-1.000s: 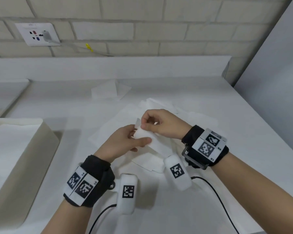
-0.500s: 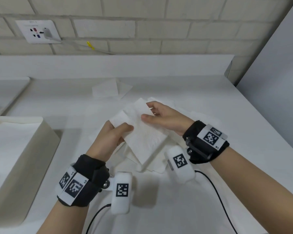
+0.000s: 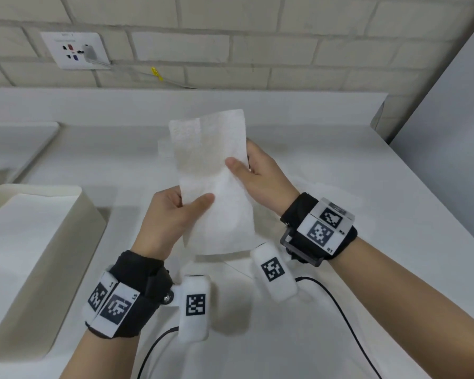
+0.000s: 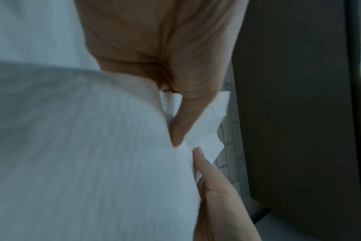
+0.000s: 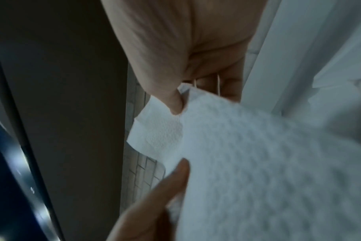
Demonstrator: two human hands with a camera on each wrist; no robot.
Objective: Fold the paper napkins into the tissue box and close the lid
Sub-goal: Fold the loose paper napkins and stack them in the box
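Observation:
A white paper napkin (image 3: 211, 170) is held upright in the air above the table's middle. My left hand (image 3: 173, 217) pinches its lower left edge between thumb and fingers. My right hand (image 3: 255, 176) pinches its right edge, thumb on the front. The left wrist view shows the napkin (image 4: 82, 154) filling the frame under my left thumb. From the right wrist, the napkin (image 5: 258, 163) hangs under my right thumb. The cream tissue box (image 3: 74, 242) stands open at the left, with white napkins lying inside. No lid can be made out.
More napkins (image 3: 337, 206) lie on the white table (image 3: 394, 214) behind my right wrist. A brick wall with a socket (image 3: 75, 50) rises at the back. A grey panel (image 3: 449, 132) stands at the right. Black cables (image 3: 340, 310) run near the front.
Both hands lifted the napkin off the pile and raised it; it went from a small folded piece to a long upright strip held in the air.

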